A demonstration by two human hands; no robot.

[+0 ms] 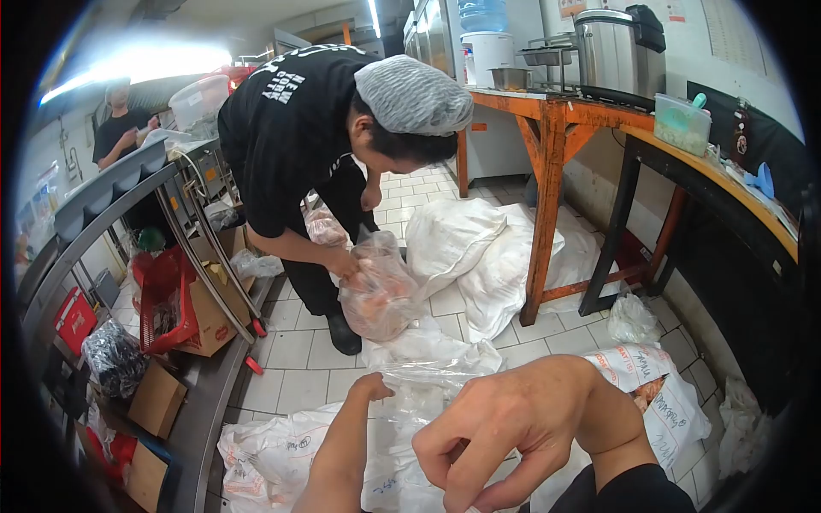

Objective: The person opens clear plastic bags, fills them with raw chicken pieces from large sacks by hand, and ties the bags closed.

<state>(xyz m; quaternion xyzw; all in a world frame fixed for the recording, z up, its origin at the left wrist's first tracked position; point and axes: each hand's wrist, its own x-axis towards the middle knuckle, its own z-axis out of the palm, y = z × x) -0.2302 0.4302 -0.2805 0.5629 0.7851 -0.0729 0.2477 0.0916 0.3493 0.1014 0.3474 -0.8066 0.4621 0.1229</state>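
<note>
My left hand [373,388] is closed on the edge of a clear plastic bag [428,376] low in the middle. In front of it, close to the camera, my right hand [505,427] has its fingers curled and pressed together; what they hold, if anything, is hidden. White sacks with printing and handwriting lie on the floor below, one sack [278,449] at the left and an open sack [658,393] at the right with orange-brown contents showing. A co-worker [299,128] in a hair net bends over a clear bag [380,286] of pinkish-orange pieces, gripping its top.
Full white sacks [453,239] stand on the tiled floor beside an orange table [547,111]. A metal rack [128,197] with a red crate [167,299] and cardboard boxes runs along the left. Another person [120,128] stands at the far left. A black-legged table [727,175] is at the right.
</note>
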